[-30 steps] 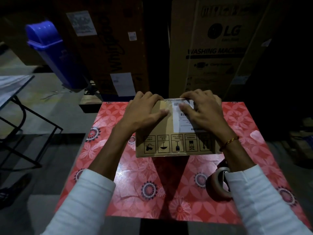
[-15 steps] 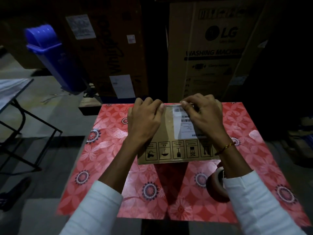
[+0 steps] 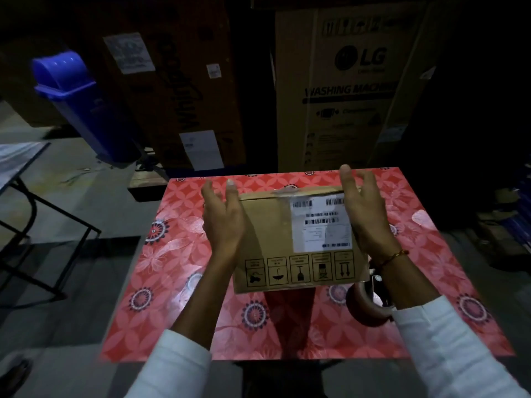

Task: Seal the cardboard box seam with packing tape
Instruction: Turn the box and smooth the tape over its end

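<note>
At box [image 3: 298,242] ends: left hand [image 3: 222,219], right hand [image 3: 363,214] lifted off top, grip released.

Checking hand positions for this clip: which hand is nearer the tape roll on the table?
Right. The right hand is at the box's right side, its wrist just above the tape roll. The left hand is across the box, at its left side.

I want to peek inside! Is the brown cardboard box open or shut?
Shut. The brown cardboard box has its top flaps down flat, with clear packing tape over the top edge.
</note>
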`<state>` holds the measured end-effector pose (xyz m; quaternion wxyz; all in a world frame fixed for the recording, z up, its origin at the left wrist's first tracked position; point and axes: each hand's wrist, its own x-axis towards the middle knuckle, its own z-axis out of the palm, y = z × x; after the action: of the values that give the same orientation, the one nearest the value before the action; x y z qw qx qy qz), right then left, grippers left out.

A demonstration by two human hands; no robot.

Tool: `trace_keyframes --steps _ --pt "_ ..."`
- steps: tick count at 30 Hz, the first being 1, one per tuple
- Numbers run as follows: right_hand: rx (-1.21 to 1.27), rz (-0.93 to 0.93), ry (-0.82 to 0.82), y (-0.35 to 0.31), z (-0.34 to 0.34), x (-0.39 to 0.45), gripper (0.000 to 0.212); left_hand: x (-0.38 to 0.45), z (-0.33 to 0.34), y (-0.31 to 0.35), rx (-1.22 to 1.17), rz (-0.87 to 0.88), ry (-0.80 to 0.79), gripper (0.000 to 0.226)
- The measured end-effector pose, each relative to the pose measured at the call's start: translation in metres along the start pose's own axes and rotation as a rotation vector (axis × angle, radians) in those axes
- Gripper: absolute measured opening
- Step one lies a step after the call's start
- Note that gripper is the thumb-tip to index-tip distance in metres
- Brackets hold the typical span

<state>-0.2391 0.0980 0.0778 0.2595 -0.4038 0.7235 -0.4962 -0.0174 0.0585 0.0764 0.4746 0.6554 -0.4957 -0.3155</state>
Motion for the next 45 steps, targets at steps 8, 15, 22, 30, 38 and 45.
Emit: trace_keyframes --steps 8,15,22,30,38,45 --pt "0.258 0.066 -0.156 0.023 -0.002 -0.016 0.022 0.002 -0.006 -0.026 -0.361 -0.337 -0.326 0.038" --pt "0.326 0.164 -0.195 0.085 0.014 -0.016 0.045 0.001 0.005 -0.075 -0.411 -0.319 -0.506 0.051" --pt "0.351 0.223 -0.187 0.121 0.025 -0.014 0.055 -0.006 0.020 -0.089 -0.275 -0.269 -0.485 0.062" --pt "0.321 0.190 -0.197 0.126 0.025 -0.008 0.055 -0.008 0.029 -0.090 -0.124 -0.186 -0.452 0.060" --pt "0.276 0.118 -0.255 0.123 0.020 -0.009 0.051 -0.012 0.050 -0.071 0.408 -0.059 -0.155 0.041" --pt "0.081 0.045 -0.040 0.139 -0.019 -0.017 0.036 -0.053 0.088 -0.042 0.270 0.437 -0.231 0.022"
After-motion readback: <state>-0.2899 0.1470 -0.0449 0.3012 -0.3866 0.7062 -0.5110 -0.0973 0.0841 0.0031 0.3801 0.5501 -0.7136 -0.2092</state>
